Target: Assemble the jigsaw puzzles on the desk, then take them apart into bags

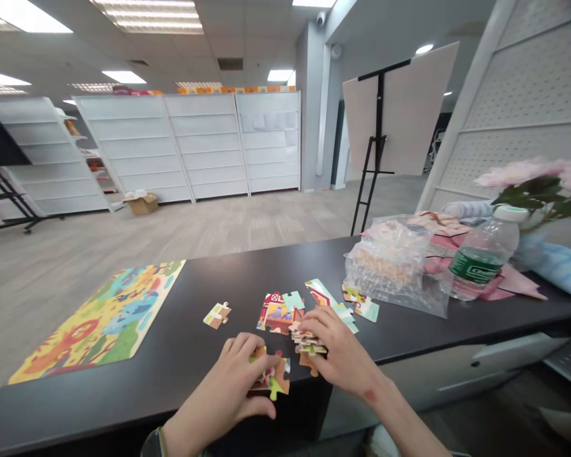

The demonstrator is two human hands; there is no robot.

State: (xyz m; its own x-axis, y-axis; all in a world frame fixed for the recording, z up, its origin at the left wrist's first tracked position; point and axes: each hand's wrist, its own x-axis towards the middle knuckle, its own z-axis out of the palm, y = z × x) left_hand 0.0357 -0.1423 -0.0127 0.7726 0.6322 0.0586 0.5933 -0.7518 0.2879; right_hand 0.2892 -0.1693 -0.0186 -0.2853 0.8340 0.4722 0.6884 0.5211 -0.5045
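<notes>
Close to the table's front edge, my left hand (240, 374) has its fingers curled over several jigsaw puzzle pieces (280, 376), with the thumb reaching out below them. A stack of puzzle pieces (308, 339) is gripped between the fingers and thumb of my right hand (335, 346), just to the right. Beyond the hands lies a cluster of red, orange and mint pieces (278, 311), partly overlapping. A green-and-white piece (321, 293) is behind my right hand, which hides part of it. One loose piece (217, 314) rests left of the cluster; joined-looking pieces (361, 303) lie at right.
A colourful animal picture sheet (109, 314) covers the left part of the dark table (190, 355). Clear plastic packaging (390, 266), a water bottle (486, 254) and pink flowers (528, 174) stand at the right. Beyond are an easel (378, 127), white shelves (204, 146) and a cardboard box (141, 203).
</notes>
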